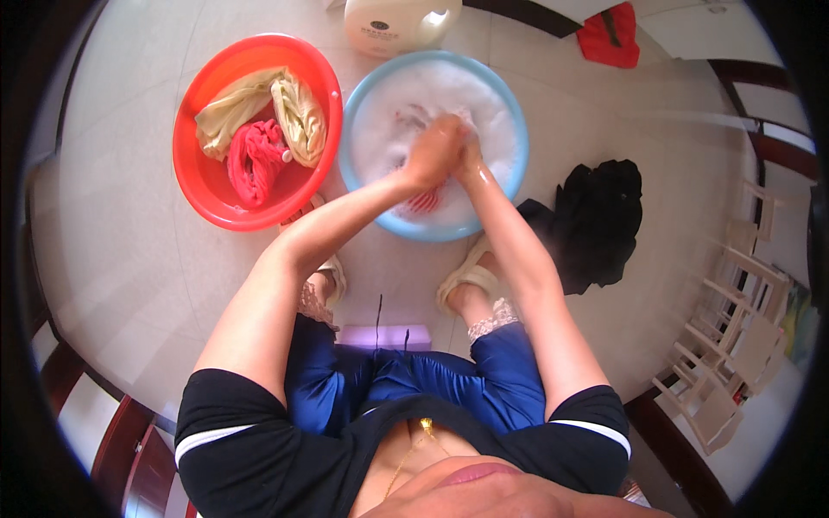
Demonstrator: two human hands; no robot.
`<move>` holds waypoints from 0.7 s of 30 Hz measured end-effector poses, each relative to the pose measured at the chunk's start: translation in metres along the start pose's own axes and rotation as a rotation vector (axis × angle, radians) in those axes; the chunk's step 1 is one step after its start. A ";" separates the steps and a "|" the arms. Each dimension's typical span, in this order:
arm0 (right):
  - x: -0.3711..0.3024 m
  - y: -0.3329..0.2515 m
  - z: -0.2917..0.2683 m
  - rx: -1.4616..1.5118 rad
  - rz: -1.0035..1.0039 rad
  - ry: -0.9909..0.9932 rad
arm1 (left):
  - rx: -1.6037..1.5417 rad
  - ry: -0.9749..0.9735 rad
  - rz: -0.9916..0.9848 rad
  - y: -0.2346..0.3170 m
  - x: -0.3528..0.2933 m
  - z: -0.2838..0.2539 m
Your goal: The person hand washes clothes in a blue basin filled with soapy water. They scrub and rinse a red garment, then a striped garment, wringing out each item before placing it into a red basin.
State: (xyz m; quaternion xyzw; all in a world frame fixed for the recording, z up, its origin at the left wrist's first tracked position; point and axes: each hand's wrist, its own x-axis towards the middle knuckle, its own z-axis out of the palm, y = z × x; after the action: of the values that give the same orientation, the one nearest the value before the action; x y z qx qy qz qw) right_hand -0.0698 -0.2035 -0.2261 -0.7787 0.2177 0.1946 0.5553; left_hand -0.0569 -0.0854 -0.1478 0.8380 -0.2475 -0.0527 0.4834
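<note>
A light blue basin (521, 164) full of white suds stands in front of me. Parts of a red-and-white striped cloth (425, 201) show through the foam, below and beside my hands. My left hand (434, 148) and my right hand (470, 154) meet over the middle of the basin, pressed together and closed on the wet striped cloth. Foam and the hands themselves hide most of what lies between the fingers. Left of it stands a red basin (192, 186) with a twisted cream garment (300, 116) and a bunched pink-red garment (256, 162).
A cream detergent jug (380, 30) stands behind the blue basin. Black clothing (600, 224) lies heaped on the tiled floor at right. At the far right back is a red bag (608, 36). A purple stool (393, 337) is under me; pale wooden chairs (734, 345) stand at right.
</note>
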 end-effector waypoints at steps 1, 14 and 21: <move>-0.003 -0.007 0.002 0.459 0.034 -0.089 | 0.062 -0.036 0.027 0.012 -0.006 0.004; -0.015 -0.025 0.028 0.276 -0.458 -0.001 | 0.264 0.104 0.056 -0.013 0.027 -0.002; -0.040 -0.067 0.009 1.376 0.147 -0.082 | -0.034 0.248 -0.076 0.017 0.017 -0.003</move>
State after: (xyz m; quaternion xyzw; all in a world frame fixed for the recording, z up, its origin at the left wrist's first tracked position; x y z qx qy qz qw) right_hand -0.0664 -0.1709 -0.1548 -0.2246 0.3226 0.0785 0.9162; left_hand -0.0469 -0.0978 -0.1294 0.8385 -0.1530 0.0289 0.5221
